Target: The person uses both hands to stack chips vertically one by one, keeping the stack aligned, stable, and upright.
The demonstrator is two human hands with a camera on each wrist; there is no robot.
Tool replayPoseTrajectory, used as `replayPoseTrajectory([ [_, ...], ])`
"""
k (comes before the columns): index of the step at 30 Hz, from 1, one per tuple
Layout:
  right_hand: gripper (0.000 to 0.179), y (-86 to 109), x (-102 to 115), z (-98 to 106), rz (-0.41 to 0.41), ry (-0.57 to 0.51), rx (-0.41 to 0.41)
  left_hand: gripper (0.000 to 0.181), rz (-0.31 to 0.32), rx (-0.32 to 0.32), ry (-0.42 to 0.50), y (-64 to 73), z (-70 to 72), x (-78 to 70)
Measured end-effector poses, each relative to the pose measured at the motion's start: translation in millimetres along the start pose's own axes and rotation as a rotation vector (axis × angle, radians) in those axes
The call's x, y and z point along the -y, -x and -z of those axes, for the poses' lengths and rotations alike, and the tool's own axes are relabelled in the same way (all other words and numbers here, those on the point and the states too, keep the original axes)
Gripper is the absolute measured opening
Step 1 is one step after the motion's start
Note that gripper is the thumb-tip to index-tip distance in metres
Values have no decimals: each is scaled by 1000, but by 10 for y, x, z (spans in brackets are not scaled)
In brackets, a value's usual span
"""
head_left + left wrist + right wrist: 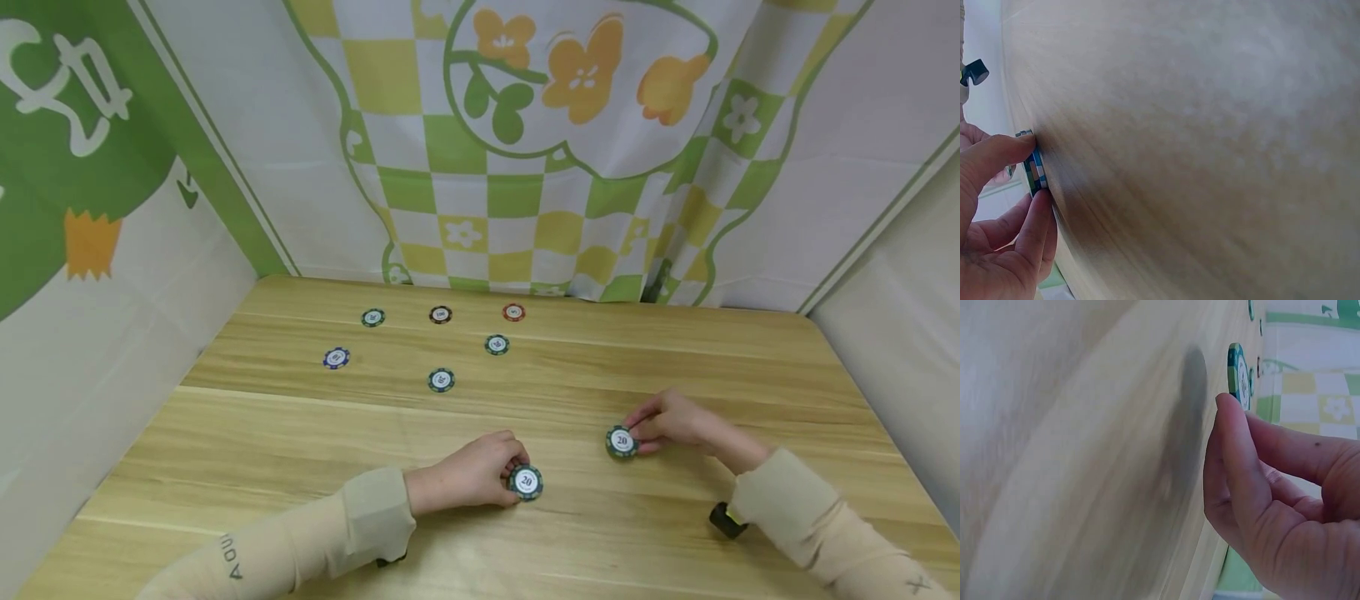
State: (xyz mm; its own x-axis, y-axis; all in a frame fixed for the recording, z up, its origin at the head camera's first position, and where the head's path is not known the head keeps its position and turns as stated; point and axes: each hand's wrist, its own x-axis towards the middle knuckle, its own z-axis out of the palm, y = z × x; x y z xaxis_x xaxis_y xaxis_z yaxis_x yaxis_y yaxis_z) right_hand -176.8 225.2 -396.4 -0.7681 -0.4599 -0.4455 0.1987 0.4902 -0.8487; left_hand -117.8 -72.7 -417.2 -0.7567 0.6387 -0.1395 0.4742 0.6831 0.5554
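Near the table's front, my left hand [476, 471] grips a small stack of poker chips [527, 482] by its edge, thumb on one side and fingers on the other. A green chip marked 20 tops the stack; in the left wrist view the stack's edge [1037, 169] shows green and blue layers close against the wood. Farther right, my right hand [671, 421] pinches a green poker chip [622, 442], also marked 20, between thumb and fingers. The right wrist view has this chip [1238, 372] raised off the table, its shadow falling on the wood.
Toward the back left of the wooden table [262, 450] lie several loose chips: a blue one [337, 358], a black one [441, 315], a red one [513, 312] and green ones, among them a nearer green chip [441, 380]. A patterned curtain [457, 200] hangs along the back edge.
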Motion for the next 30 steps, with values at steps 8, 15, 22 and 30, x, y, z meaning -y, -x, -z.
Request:
replayPoseTrajectory([
  [8,25,-5,63,-167,16,-13,30,34,7,7,16,-1,3,-3],
  [15,24,-22,118,-308,25,-29,42,35,-1,6,-3,-2,8,-5],
  [22,24,-21,194,-426,47,-18,40,34,2,12,-4,-2,3,-1],
  [30,23,-50,269,-549,64,-20,56,35,1,12,-8,-4,-1,5],
])
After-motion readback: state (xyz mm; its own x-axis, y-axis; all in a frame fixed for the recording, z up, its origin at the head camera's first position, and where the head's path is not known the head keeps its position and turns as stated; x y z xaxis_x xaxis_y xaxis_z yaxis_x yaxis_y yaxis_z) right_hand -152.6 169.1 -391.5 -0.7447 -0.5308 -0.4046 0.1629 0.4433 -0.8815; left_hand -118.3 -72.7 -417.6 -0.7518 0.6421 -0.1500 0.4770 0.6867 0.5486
